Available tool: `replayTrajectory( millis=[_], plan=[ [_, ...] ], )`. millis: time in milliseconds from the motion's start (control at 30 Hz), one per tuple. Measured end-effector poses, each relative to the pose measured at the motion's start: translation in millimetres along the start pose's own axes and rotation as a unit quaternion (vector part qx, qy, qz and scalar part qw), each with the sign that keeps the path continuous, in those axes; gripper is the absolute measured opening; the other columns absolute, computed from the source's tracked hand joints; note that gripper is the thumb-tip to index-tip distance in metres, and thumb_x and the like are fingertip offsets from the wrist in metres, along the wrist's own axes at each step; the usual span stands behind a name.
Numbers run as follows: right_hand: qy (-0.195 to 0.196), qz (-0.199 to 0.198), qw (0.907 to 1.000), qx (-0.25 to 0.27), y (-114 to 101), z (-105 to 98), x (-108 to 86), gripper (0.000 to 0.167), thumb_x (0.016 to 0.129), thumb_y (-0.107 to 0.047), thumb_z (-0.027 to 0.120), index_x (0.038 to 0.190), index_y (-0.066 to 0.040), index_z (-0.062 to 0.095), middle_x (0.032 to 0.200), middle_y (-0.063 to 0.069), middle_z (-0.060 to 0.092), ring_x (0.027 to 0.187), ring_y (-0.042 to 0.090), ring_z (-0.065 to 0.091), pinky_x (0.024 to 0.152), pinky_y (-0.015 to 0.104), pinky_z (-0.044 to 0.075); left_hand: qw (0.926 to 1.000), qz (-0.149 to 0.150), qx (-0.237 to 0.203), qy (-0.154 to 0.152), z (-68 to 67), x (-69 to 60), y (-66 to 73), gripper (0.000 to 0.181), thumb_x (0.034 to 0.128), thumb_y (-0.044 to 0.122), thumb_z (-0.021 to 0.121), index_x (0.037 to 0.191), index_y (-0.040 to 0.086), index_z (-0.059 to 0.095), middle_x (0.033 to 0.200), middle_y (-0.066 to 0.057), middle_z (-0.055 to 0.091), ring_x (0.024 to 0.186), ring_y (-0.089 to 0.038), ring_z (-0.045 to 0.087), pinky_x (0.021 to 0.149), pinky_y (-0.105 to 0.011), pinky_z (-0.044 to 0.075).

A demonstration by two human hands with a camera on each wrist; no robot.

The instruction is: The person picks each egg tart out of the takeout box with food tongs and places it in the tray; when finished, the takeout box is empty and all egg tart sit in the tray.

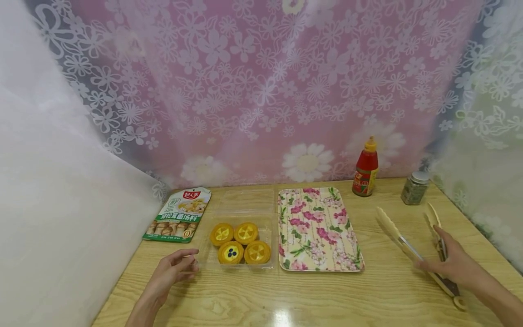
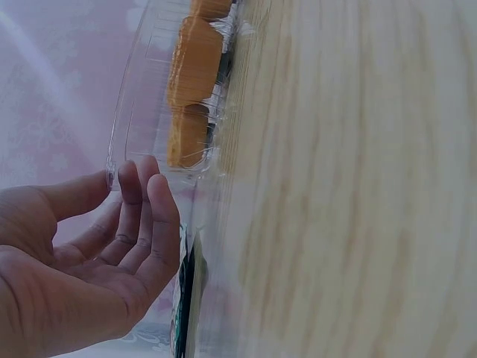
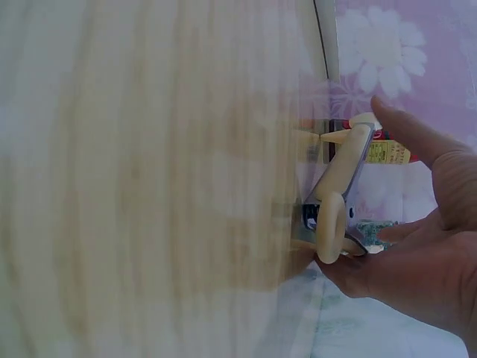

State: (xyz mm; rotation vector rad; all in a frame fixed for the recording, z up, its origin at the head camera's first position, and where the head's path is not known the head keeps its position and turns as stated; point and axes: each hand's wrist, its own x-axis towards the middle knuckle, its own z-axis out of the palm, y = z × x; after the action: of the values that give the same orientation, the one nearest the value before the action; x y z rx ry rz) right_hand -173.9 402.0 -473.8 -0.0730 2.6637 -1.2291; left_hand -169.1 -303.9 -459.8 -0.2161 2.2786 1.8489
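Nearest the camera on the right, the right hand (image 1: 458,263) grasps the tongs (image 1: 406,247), its thumb on one arm and fingers by the other, with the tips spread apart above the table (image 1: 229,302). On the left, the left hand (image 1: 173,271) lies just beside the plastic box (image 1: 267,229), fingers loosely bent and holding nothing clearly; whether a fingertip touches the rim, I cannot tell. Four tarts (image 1: 246,233) sit in the box, its clear lid (image 1: 245,202) laid back behind them. A hard squeeze of the tongs could crush a tart's crust, a loose one drop it, and an unsteadied box could slide if nudged. The floral tray (image 1: 320,231) is beside the box, a packet (image 1: 177,218) on its other side; farther back, the sauce bottle (image 1: 365,170) and jar (image 1: 415,190) could topple if the tongs swing wide.
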Motion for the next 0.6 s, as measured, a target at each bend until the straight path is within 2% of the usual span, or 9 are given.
replayTrajectory(
  millis=[167, 300, 467, 600],
  plan=[
    [0.015, -0.052, 0.9985, -0.009, 4, 6, 0.3, 0.112, 0.101, -0.022, 0.069, 0.155, 0.012, -0.022, 0.15, 0.057, -0.013, 0.13, 0.081, 0.0, 0.087, 0.086, 0.028, 1.0, 0.001, -0.001, -0.002, -0.1, 0.3, -0.3, 0.045, 0.1087, 0.025, 0.059, 0.145, -0.001, 0.056, 0.109, -0.013, 0.068, 0.101, -0.027, 0.071, 0.086, -0.039, 0.062],
    [0.035, -0.073, 0.9964, -0.024, 6, 10, 0.0, 0.116, 0.097, -0.017, 0.075, 0.156, 0.012, -0.021, 0.15, 0.057, -0.011, 0.131, 0.081, 0.001, 0.089, 0.086, 0.027, 1.0, 0.001, -0.002, -0.002, 0.1, 0.8, -0.7, 0.045, 0.1086, 0.024, 0.059, 0.145, -0.002, 0.055, 0.11, -0.013, 0.068, 0.101, -0.027, 0.071, 0.085, -0.038, 0.062],
    [0.052, -0.081, 0.9947, -0.038, 8, 10, 0.4, 0.122, 0.093, -0.015, 0.08, 0.157, 0.008, -0.022, 0.151, 0.056, -0.011, 0.131, 0.081, 0.002, 0.091, 0.088, 0.024, 1.0, 0.001, -0.003, -0.001, 0.2, 0.9, -0.6, 0.045, 0.1086, 0.024, 0.059, 0.145, -0.002, 0.056, 0.109, -0.012, 0.068, 0.101, -0.027, 0.071, 0.084, -0.038, 0.062],
    [0.048, -0.061, 0.9962, -0.04, 10, 8, 0.4, 0.123, 0.094, -0.019, 0.079, 0.158, 0.003, -0.024, 0.152, 0.054, -0.014, 0.13, 0.082, -0.001, 0.09, 0.09, 0.024, 1.0, 0.0, -0.003, -0.001, 0.1, 1.0, -0.4, 0.045, 0.1086, 0.024, 0.059, 0.145, -0.002, 0.056, 0.109, -0.013, 0.068, 0.101, -0.027, 0.071, 0.084, -0.037, 0.062]
  ],
)
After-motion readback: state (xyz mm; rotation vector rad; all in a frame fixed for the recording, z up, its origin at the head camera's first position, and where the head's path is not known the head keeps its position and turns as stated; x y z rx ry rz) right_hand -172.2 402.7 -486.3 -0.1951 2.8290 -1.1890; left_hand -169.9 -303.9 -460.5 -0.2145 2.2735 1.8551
